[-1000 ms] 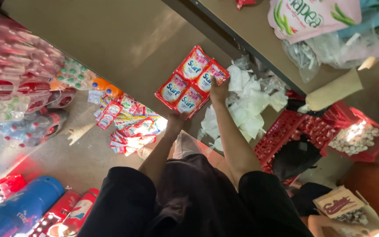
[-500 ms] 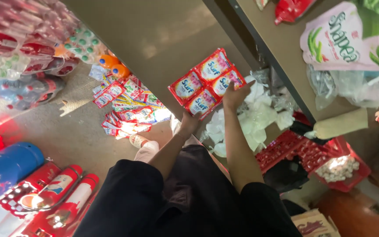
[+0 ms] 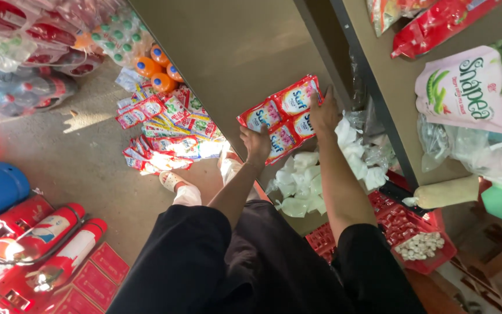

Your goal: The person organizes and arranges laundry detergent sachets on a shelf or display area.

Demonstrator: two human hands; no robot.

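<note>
Holding a sheet of red detergent sachets (image 3: 281, 117) between them, both hands sit just above the middle of the frame, in front of a tall brown panel (image 3: 233, 52). The left hand (image 3: 257, 143) grips the sheet's lower left edge, fingers curled closed around it with the thumb on top. The right hand (image 3: 324, 111) clasps the right edge, fingers pressed shut against the back and only the knuckles showing. The sheet tilts, its upper right corner highest, and hangs clear of the floor. Both forearms reach up from the bottom centre of the frame, bare below black sleeves (image 3: 204, 256), the right arm straighter and the left bent slightly inward.

Just below the hands lies a heap of small clear knotted bags (image 3: 303, 186), next to a red plastic crate (image 3: 402, 227) holding pale pieces at lower right. More sachet strips (image 3: 164, 131) lie spread on the concrete floor (image 3: 88, 168) at centre left, with orange-capped bottles (image 3: 161, 67) above them. A sandalled foot (image 3: 172, 181) stands near the strips. Snack bags (image 3: 472, 93) rest on a shelf at upper right.
</note>
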